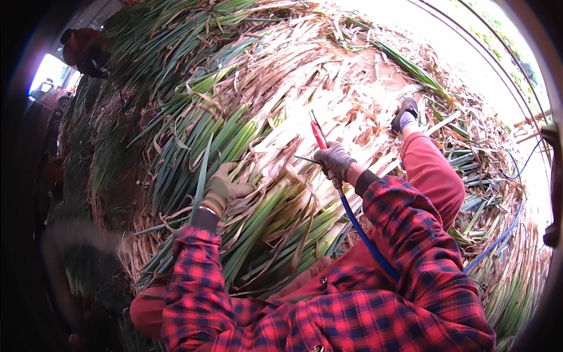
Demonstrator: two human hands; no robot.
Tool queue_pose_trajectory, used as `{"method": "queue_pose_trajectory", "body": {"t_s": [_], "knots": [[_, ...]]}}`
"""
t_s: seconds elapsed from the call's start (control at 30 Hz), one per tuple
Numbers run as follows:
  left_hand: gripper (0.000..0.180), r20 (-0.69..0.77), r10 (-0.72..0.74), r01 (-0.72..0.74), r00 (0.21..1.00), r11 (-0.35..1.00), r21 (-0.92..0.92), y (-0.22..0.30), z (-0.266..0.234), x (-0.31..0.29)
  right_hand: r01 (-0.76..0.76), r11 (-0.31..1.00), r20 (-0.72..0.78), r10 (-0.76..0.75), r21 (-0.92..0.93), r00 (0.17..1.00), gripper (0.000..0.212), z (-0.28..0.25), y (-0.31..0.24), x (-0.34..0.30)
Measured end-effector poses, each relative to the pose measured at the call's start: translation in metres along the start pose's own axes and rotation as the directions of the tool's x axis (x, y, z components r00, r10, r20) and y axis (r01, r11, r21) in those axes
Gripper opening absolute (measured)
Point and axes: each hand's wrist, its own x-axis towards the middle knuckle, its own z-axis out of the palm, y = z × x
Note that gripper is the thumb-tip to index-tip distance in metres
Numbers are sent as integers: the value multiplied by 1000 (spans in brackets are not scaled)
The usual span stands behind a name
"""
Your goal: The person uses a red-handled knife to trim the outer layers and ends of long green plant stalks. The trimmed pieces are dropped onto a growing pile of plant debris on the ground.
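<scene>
My left hand, in a greenish work glove, lies on the green onion leaves with its thumb spread away from the fingers. The fingertips are partly lost among the leaves. In my right hand, wearing a grey glove, is a red air blow gun with a thin metal tip pointing up and away. A blue hose runs from its lower end back under my right sleeve. Below and between my hands, a bunch of green onions with dry, papery outer leaves lies across my lap.
Heaped green onions spread far left, with dry straw-coloured leaves ahead. My outstretched leg ends in a dark shoe. More hose trails at right beside another onion pile. Another person is at upper left.
</scene>
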Motion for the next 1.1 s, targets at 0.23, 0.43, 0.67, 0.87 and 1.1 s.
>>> {"method": "queue_pose_trajectory", "body": {"t_s": [0.23,0.43,0.67,0.87,1.1], "knots": [[96,-15,25,-25,1000,1000,-5,-8,1,2,-46,999,-115,48,20,992,17,-24,-6,43],[96,-19,-23,23,1000,1000,1,6,1,-4,-59,993,-202,78,99,976,13,-47,-7,81],[92,-32,40,-40,999,999,-16,6,4,0,-119,991,-50,122,57,991,19,-42,6,57],[91,-58,37,-39,998,999,-30,-11,1,0,-77,994,-55,73,-82,996,21,-12,-1,11],[89,-64,29,-27,998,999,28,2,5,-3,87,953,-42,-103,-292,994,15,-66,4,104]]}}
